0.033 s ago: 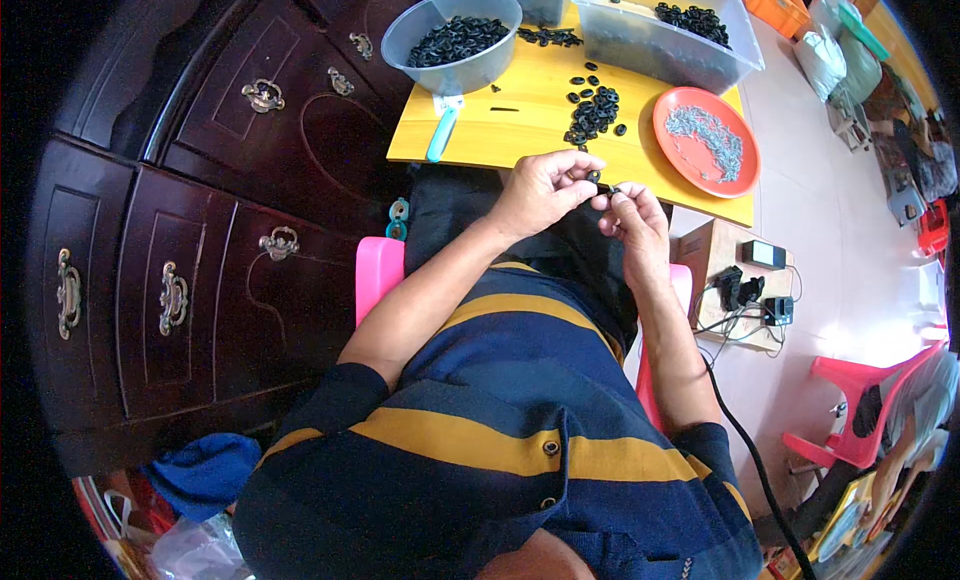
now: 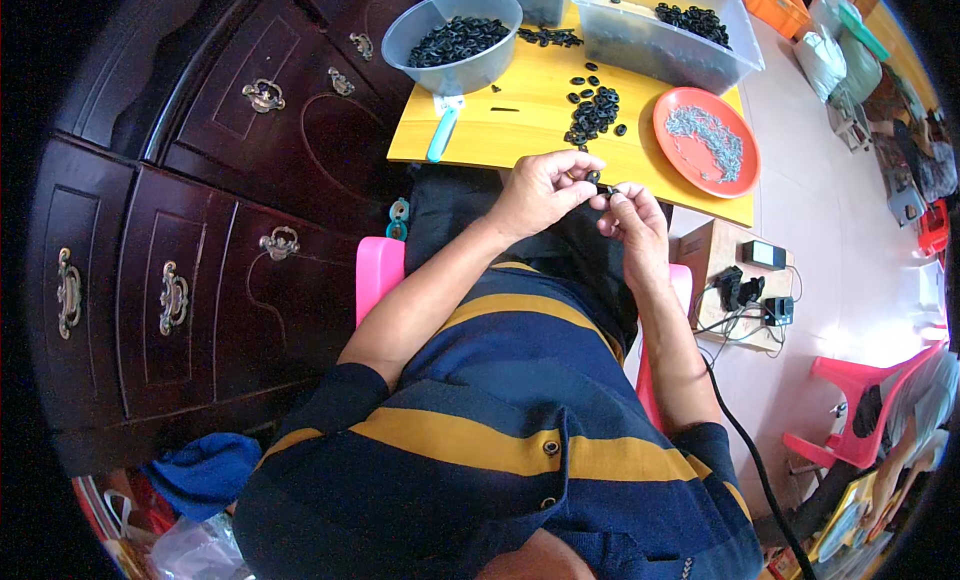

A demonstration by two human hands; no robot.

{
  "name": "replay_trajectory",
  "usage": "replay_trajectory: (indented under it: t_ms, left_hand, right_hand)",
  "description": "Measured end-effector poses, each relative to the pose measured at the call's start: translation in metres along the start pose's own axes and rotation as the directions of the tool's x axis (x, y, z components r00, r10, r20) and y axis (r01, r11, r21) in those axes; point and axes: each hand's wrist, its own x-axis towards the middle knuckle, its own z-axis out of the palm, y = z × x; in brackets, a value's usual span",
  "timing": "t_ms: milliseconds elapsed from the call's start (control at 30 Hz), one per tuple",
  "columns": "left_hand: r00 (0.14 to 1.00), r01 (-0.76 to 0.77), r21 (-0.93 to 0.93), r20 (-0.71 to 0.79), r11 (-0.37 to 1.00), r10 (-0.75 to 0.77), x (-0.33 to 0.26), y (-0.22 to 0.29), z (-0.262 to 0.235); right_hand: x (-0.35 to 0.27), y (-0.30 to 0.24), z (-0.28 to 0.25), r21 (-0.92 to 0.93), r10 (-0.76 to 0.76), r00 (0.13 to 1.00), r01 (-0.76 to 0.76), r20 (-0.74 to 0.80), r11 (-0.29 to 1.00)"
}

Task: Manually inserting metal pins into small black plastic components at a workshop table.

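Observation:
Just past the near edge of the table, my two hands meet fingertip to fingertip. My left hand (image 2: 545, 192) is closed in a pinch on a small black oval part (image 2: 593, 177). Close beside it, my right hand (image 2: 637, 223) pinches a small dark piece; the fingertips hide most of it, and I cannot tell whether the two pieces are joined. Beyond the hands lies a loose pile of black oval parts (image 2: 595, 112). To its right, an orange-red plate (image 2: 728, 185) bears many thin, silvery metal pieces (image 2: 705, 138).
On the yellow table (image 2: 480, 140) stand a round clear tub (image 2: 440, 78) and a rectangular clear bin (image 2: 665, 65), both holding black parts. A teal-handled tool (image 2: 442, 135) lies at the left edge. Dark drawers (image 2: 200, 300) flank my left; a wooden box (image 2: 705, 250) with adapters and cables is at right.

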Motion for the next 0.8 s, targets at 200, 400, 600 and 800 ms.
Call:
replay_trajectory:
  t_ms: [200,400,600,800]
  left_hand:
    - [0.999,-0.034,0.110,0.032,0.993,0.031,-0.006,0.006,-0.002]
    - [0.997,0.073,-0.096,-0.017,0.993,-0.075,-0.005,-0.001,-0.004]
    - [0.992,0.070,-0.176,-0.087,0.982,-0.086,-0.004,-0.003,-0.004]
    - [0.999,0.039,-0.170,-0.029,0.985,-0.045,-0.004,-0.004,0.000]
  right_hand:
    - [0.000,0.002,0.000,-0.064,-0.007,1.000,0.009,0.025,0.998]
    - [0.001,0.001,-0.002,-0.026,-0.035,0.999,0.034,-0.022,0.999]
    - [0.002,0.001,-0.003,-0.032,-0.040,0.999,0.039,-0.033,0.999]
    - [0.001,0.000,-0.003,-0.031,-0.038,0.998,0.037,-0.046,0.999]
